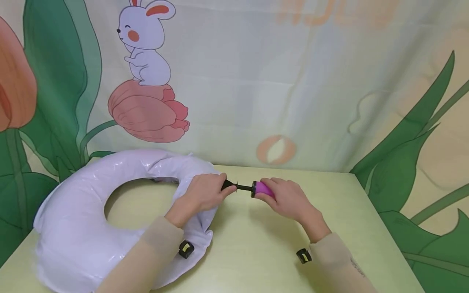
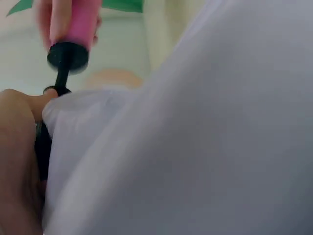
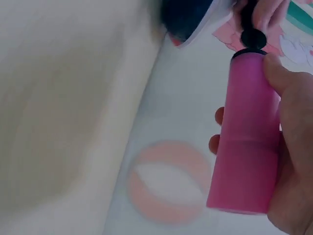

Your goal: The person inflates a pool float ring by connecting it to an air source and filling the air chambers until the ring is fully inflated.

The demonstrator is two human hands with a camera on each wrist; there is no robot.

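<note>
A hand pump with a pink-purple barrel [image 1: 264,189] and a thin black rod [image 1: 244,187] lies level between the two hands in the head view. My right hand [image 1: 289,198] grips the barrel, fingers wrapped round it; in the right wrist view the thumb rests along the barrel [image 3: 248,132]. With my left hand [image 1: 205,190] I hold the pump's black end, right by the white inflatable ring [image 1: 73,203]. The ring looks puffed out, with wrinkles at its right side. In the left wrist view the ring's wall [image 2: 195,122] hides where the black end leads.
Beneath everything is a pale yellow-green table [image 1: 242,260], the ring covering its left part. Behind it hangs a curtain [image 1: 249,81] printed with a rabbit, tulips and leaves. A small black device [image 1: 186,249] sits at the left wrist, another small black device [image 1: 303,256] at the right.
</note>
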